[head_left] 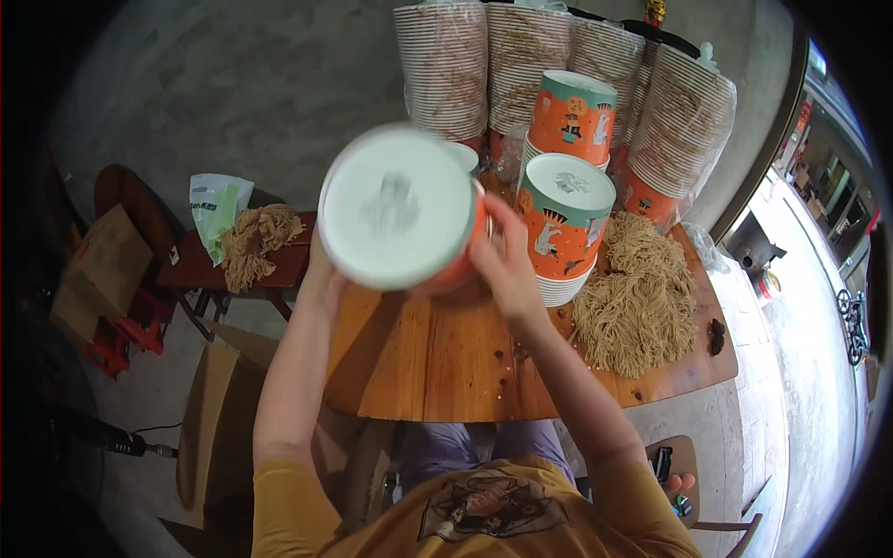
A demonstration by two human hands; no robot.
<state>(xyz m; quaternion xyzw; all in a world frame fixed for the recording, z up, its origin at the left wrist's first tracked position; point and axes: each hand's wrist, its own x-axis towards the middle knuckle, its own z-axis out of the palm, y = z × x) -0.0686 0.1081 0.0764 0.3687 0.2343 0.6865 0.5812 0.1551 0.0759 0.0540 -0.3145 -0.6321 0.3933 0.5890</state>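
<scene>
While both hands [326,272] [507,270] hold it, the tub [395,209] is base-up.

On your left, a white-and-green bag [219,209] is sitting on a dark red bench [193,270]; farther left, a cardboard box [107,265] is resting on red stools [146,321]. Near you on the left, an open carton [209,409] is standing. Near right, a black item [662,461] is lying on a brown seat [685,456]; far right, a bicycle [851,325] is standing outdoors.
</scene>
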